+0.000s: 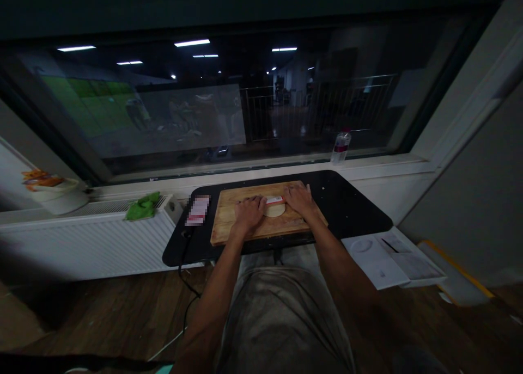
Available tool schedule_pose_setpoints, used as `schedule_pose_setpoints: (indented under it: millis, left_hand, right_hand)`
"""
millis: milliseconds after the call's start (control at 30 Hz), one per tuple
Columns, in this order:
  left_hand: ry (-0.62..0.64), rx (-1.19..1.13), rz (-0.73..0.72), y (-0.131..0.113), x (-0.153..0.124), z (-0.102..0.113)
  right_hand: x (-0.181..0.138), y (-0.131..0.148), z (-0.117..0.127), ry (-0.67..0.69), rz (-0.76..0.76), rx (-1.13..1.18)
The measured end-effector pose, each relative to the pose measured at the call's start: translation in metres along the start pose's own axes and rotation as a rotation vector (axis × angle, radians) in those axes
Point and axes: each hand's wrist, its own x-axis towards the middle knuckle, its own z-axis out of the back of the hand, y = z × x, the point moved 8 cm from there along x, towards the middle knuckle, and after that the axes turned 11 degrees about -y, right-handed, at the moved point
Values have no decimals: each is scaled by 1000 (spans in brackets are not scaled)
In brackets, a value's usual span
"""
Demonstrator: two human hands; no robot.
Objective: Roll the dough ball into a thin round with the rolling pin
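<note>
A flat, pale round of dough (274, 210) lies on the wooden cutting board (229, 230) in front of me. Across its far side runs a short rolling pin (274, 200) with a white and orange-red label in the middle. My left hand (250, 213) is closed over the pin's left end, and my right hand (300, 198) over its right end. The fingers and palms hide both ends of the pin. Part of the dough is covered by the pin and my left hand.
The board rests on a black table (359, 213). A phone (198, 210) with a cable lies left of it. A bottle (340, 147) stands on the windowsill; a green cloth (143, 206) hangs on the radiator (122, 249). A white box (408, 257) sits at the right.
</note>
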Motion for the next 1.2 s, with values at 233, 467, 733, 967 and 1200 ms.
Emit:
schedule_pose_setpoints:
  millis: [233, 467, 733, 967, 1200]
  left_hand:
    - [6, 2, 13, 2, 2, -3]
    - [-12, 12, -8, 0, 0, -2]
    - [-39, 13, -22, 1, 0, -1]
    - [-40, -13, -24, 2, 0, -3]
    - [-25, -11, -24, 1, 3, -9]
  right_hand:
    - [-22, -3, 6, -95, 15, 15]
    - [-57, -1, 20, -206, 51, 61]
    - [-103, 1, 31, -320, 34, 91]
    - [-93, -1, 29, -303, 29, 87]
    - [-47, -6, 17, -192, 44, 60]
